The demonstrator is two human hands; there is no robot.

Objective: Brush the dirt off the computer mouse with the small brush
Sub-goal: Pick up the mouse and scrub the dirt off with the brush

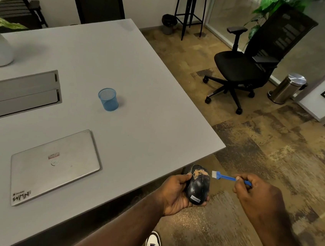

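A person stands by the corner of a big grey table (134, 75) and holds things out over the brown patchy carpet (274, 154). The left hand (178, 194) is wrapped around a black, rounded plastic computer mouse (199, 186), cupping it from below with the thumb on its side. The mouse sits just past the table's edge, top side up. A patch of tan, sandy dirt (199, 173) still lies on its front end.

The right hand (250, 192) pinches the thin handle of a small blue plastic brush with white bristles (225, 177). The bristles are at the mouse's front right edge, just beside the dirt patch; I cannot tell if they touch it.

I think the brushing step is going on, and it is not finished, since the dirt is still there. The next move needs the bristles swept across the tan patch, pushing the bits off the mouse and down to the floor. The left hand should keep the mouse firm and maybe tip it so the dirt slides away.

A silver closed laptop (55, 165) and a blue mesh cup (109, 99) rest on the table, well apart from the hands.
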